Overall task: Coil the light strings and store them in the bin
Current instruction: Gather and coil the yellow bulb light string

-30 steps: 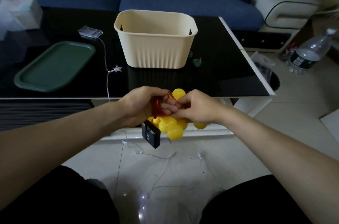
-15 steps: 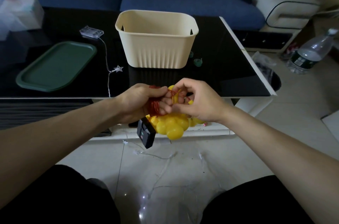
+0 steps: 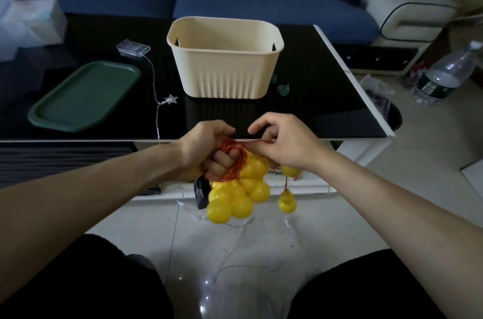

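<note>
From my head camera, my left hand (image 3: 206, 151) has its grip curled tight around red wire loops (image 3: 232, 159), with a bunch of yellow balls (image 3: 239, 194) and a black battery box (image 3: 201, 192) hanging under it. My right hand (image 3: 285, 145) pinches the red wire just beside it. 1 yellow ball (image 3: 287, 202) dangles below. The cream bin (image 3: 224, 57) stands on the black tabletop (image 3: 313, 99), past my hands.

A red-wired light string (image 3: 233, 159) with clustered yellow bulbs (image 3: 239, 194) and a black battery box (image 3: 201, 192) hangs bunched below the worktop's edge, while a star light string (image 3: 170, 100) trails beside the upright, open cream bin (image 3: 225, 57) on the worktop (image 3: 326, 99).
</note>
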`<state>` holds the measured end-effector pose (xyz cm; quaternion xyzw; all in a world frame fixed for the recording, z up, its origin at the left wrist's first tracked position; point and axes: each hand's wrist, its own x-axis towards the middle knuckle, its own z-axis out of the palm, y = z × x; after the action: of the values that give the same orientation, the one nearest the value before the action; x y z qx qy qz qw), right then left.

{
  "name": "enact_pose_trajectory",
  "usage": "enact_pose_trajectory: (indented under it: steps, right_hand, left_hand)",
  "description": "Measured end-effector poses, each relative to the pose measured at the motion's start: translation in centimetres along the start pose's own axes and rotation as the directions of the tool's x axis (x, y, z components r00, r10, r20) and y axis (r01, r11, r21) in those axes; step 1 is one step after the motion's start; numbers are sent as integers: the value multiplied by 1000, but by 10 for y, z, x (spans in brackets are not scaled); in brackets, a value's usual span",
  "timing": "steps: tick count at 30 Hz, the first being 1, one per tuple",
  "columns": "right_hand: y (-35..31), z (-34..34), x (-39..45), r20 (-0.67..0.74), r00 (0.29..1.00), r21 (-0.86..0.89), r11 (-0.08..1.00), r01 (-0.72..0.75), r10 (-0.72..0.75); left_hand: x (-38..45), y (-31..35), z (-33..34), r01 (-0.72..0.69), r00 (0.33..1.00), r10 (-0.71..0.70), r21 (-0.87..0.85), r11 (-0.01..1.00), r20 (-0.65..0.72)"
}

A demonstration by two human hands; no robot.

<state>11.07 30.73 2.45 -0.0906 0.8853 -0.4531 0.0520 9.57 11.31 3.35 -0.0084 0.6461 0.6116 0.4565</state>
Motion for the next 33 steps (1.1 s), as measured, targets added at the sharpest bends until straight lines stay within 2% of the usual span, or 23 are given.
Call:
enact_pose_trajectory:
  steps: [3, 5, 8, 13, 16, 19, 22, 26, 28, 31, 33]
  right_hand:
    - [-3, 0, -6, 139, 987, 68, 995, 69, -78]
    - [-5, 3, -9, 182, 973, 120, 985, 121, -142]
    - [-9, 9, -10, 195, 964, 200, 970, 141, -181]
    - [-7, 11, -3, 163, 975, 176, 976, 125, -154]
    - [-9, 13, -2, 195, 977, 127, 990, 68, -92]
    - [-11, 17, 0, 147, 988, 71, 997, 34, -45]
    - [-10, 15, 1, 130, 991, 81, 996, 20, -30]
    - [-5, -9, 0, 163, 986, 149, 988, -48, 23]
    - [1, -25, -1, 230, 971, 151, 984, -97, 61]
    - [6, -40, -5, 365, 915, 22, 982, -190, 169]
    - [8, -45, -7, 356, 902, -61, 969, -238, 244]
  left_hand:
    - [1, -3, 5, 55, 994, -35, 198, 979, -101]
    - [1, -5, 9, 53, 988, -13, 264, 963, -151]
    - [1, -4, 12, 47, 984, 7, 294, 955, -180]
    - [1, -5, 7, 56, 977, 0, 260, 964, -212]
    - [2, -6, 3, 38, 962, 20, 208, 977, -272]
    - [1, -5, 1, 11, 948, 42, 164, 986, -316]
    - [1, -2, 3, -5, 958, 50, 158, 987, -282]
    - [2, 2, 1, -19, 971, 77, 246, 969, -226]
    - [3, 1, -3, -4, 968, 72, 270, 963, -239]
    - [5, -2, -4, 12, 959, 81, 324, 946, -272]
    - [7, -3, -4, 25, 947, 88, 343, 939, -310]
